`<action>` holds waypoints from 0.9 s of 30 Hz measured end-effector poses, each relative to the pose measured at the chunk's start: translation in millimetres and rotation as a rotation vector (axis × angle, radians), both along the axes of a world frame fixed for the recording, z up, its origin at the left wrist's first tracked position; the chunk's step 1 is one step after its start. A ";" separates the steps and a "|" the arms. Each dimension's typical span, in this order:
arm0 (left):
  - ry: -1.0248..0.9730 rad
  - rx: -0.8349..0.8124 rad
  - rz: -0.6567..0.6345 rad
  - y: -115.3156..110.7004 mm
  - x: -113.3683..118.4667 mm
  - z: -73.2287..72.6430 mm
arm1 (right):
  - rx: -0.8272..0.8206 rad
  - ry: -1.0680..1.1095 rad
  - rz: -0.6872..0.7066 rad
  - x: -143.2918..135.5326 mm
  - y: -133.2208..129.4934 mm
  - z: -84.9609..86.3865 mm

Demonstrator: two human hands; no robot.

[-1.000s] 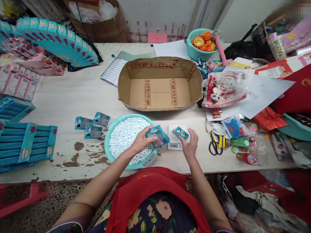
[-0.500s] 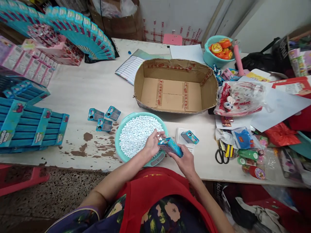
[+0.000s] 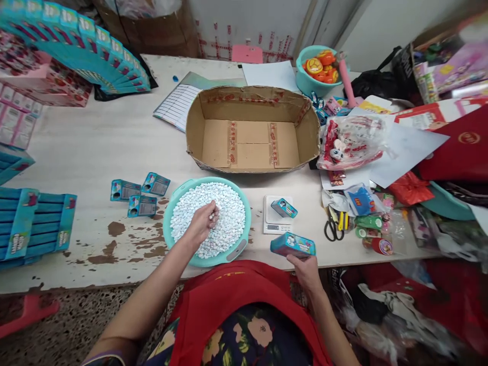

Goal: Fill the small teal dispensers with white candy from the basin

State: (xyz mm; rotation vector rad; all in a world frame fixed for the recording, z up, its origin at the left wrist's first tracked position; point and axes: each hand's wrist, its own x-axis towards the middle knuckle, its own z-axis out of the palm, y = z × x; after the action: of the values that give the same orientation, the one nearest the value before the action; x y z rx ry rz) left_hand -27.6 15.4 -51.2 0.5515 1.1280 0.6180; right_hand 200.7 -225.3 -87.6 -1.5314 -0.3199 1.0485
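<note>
Over the round turquoise basin full of small white candies, my left hand has its fingers curled together around a few candies. A blue candy box is gripped in my right hand, held tilted near the table's front edge, right of the basin. Just beyond that box, a second blue box lies on a small white scale. Three blue boxes sit on the table left of the basin.
An open cardboard box stands behind the basin. Stacked blue cartons fill the left side. Scissors, plastic bags and a turquoise bowl of orange toys are on the right.
My left hand has moved left, away from the blue box and over the candies. The box in my right hand has moved right, near the scale. The whole view has shifted right.
</note>
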 end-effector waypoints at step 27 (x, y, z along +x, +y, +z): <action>0.334 0.750 -0.520 5.7 96.9 23.7 | -0.154 -0.700 -0.120 70.9 82.9 -61.8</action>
State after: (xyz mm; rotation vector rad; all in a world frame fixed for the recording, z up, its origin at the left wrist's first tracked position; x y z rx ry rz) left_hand 69.3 21.0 -27.5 1.5837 0.9754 0.4838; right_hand 271.6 -142.4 -149.3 -2.0031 -0.6276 0.4186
